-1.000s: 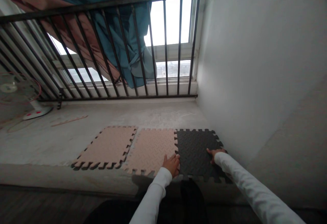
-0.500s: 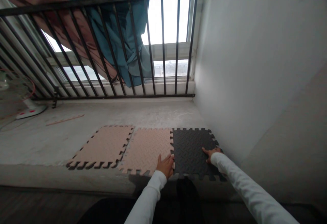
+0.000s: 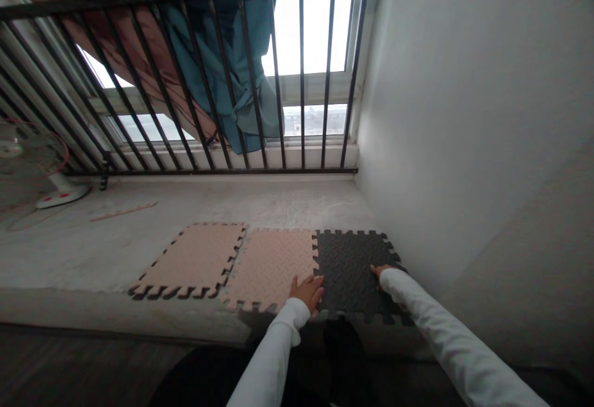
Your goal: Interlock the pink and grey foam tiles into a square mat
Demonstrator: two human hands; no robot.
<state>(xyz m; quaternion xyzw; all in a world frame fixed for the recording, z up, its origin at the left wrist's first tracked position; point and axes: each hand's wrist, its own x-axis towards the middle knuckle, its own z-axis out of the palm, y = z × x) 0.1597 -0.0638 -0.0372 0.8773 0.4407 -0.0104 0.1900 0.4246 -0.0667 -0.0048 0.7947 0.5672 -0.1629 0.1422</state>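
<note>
My left hand (image 3: 307, 293) lies with fingers spread over the seam between a pinkish-beige foam mat tile (image 3: 278, 258) and a black foam mat tile (image 3: 346, 271), near their front edge. On the right part of the black tile rests my right hand (image 3: 383, 272), one digit stretched left across the surface and other fingers near the right edge. Its sleeve partly hides it. Black and beige tiles meet along toothed edges. Left of them lies another beige tile (image 3: 195, 258), with a narrow gap showing at its right side.
The tiles lie on a pale raised ledge (image 3: 139, 252). A white wall (image 3: 464, 116) stands close at the right. Behind run a dark metal railing (image 3: 260, 172), a window and a hanging curtain (image 3: 223, 85). A fan (image 3: 62, 195) and a thin strip (image 3: 124, 211) are at the left.
My left hand has slid slightly right, so its fingertips now reach onto the black tile. The right hand stays on the black tile, less of it showing. The view has shifted slightly.
</note>
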